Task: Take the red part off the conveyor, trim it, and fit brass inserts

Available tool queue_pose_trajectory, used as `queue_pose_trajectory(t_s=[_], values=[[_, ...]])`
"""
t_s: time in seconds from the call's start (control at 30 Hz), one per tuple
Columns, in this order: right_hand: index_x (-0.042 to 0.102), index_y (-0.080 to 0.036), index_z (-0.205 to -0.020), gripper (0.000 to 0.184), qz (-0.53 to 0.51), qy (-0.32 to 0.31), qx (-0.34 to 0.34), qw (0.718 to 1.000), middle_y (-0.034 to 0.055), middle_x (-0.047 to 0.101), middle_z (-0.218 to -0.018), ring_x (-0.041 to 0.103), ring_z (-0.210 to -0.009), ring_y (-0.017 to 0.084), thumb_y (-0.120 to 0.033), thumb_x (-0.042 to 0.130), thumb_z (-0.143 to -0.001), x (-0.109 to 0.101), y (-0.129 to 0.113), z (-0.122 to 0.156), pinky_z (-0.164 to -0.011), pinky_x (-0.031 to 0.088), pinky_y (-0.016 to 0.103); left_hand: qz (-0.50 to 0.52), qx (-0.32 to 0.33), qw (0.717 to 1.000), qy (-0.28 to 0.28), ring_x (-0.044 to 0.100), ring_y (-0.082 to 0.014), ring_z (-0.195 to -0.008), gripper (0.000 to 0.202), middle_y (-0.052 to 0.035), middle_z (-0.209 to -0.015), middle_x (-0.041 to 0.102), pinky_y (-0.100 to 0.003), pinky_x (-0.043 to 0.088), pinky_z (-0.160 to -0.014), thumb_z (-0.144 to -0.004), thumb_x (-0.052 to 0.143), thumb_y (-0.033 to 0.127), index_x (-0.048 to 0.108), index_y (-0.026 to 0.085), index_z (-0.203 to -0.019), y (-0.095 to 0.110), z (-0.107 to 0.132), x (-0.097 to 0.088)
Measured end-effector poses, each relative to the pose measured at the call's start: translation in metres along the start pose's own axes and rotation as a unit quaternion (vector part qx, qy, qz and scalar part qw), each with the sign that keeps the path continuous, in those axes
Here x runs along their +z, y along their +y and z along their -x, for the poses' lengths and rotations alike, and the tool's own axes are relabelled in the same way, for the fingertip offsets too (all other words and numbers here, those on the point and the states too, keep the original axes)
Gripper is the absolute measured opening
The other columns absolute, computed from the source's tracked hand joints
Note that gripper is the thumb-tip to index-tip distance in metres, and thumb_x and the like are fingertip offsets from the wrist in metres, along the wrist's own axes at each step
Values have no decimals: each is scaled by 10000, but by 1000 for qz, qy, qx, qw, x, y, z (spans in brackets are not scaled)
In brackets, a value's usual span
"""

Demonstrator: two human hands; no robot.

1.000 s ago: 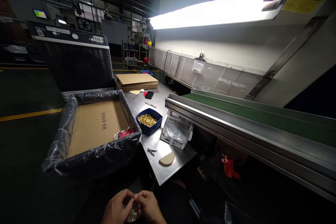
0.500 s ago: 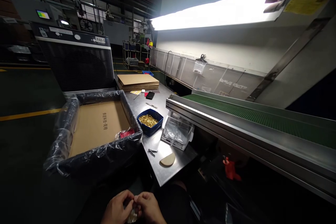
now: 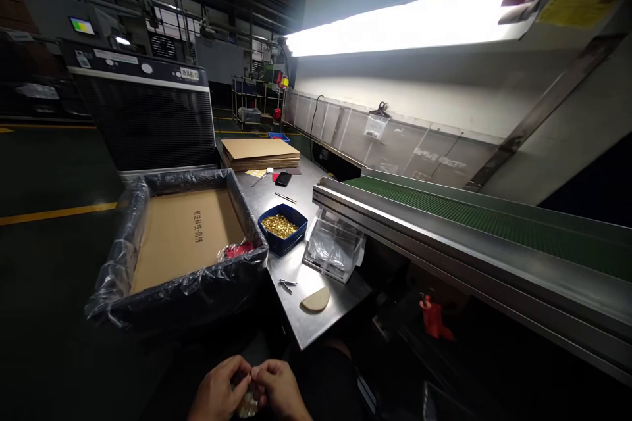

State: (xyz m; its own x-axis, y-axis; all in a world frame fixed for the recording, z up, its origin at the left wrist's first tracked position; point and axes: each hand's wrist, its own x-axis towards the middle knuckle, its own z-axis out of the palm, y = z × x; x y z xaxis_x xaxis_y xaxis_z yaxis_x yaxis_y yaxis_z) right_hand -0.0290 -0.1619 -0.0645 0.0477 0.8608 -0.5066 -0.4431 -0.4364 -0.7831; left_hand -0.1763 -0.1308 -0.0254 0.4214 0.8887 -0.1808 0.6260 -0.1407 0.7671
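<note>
Clear plastic, a small crumpled packet (image 3: 248, 402), was pinched low in view between the left hand (image 3: 215, 389) and the right hand (image 3: 279, 388), the fingers (image 3: 261, 371) drawn together on it. Its contents could not be made out. Being small and slick, it could have been dropped into the dark below the table (image 3: 296, 316) if the pinch was loosened. Farther off, a blue tray (image 3: 276, 245) of brass parts (image 3: 279, 226) was set beside a plastic-lined carton (image 3: 187, 296), with a green conveyor belt (image 3: 469, 210) beyond.

Left hand (image 3: 216, 389), right hand (image 3: 280, 389), pinching clear plastic bag (image 3: 248, 403)
</note>
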Motion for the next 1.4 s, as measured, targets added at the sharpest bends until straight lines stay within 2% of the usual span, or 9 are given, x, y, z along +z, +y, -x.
queue_pose_trajectory(t_s=[0.4,0.67,0.83,1.03,1.4], values=[[639,-102,-642,329,-10,-8,2,1000,6,554,-469,441,-378,57,-375,805,-561,-3,1,-1,-408,319,173,-24,29,999,13,627,-195,-787,155,-17,-803,684,-300,463,-752,-845,557,316,642,221,-756,1,-3,-2],[635,-99,-642,487,-41,-46,10,998,24,578,-518,479,-419,67,-499,869,-494,-5,-2,1,-423,354,181,70,42,996,-27,681,-173,-845,274,9,-873,721,-247,508,-789,-925,495,404,724,270,-857,2,-1,-11],[654,-83,-641,541,-45,-61,-3,997,40,599,-537,492,-421,65,-544,899,-496,-6,-2,2,-434,355,179,87,41,995,2,680,-165,-837,271,10,-868,706,-224,508,-773,-934,521,440,729,281,-868,1,5,-9],[655,-86,-643,551,-88,-64,-9,994,53,626,-588,519,-456,68,-550,915,-495,-10,2,4,-467,379,192,93,70,993,37,678,-164,-811,285,6,-838,699,-214,512,-757,-928,546,501,734,292,-880,2,6,-3],[621,-107,-669,581,-177,-46,15,983,39,604,-579,510,-461,80,-540,936,-446,-9,6,8,-475,367,215,95,110,988,52,676,-162,-789,282,6,-808,696,-206,521,-739,-937,549,496,721,297,-836,2,-2,7]])
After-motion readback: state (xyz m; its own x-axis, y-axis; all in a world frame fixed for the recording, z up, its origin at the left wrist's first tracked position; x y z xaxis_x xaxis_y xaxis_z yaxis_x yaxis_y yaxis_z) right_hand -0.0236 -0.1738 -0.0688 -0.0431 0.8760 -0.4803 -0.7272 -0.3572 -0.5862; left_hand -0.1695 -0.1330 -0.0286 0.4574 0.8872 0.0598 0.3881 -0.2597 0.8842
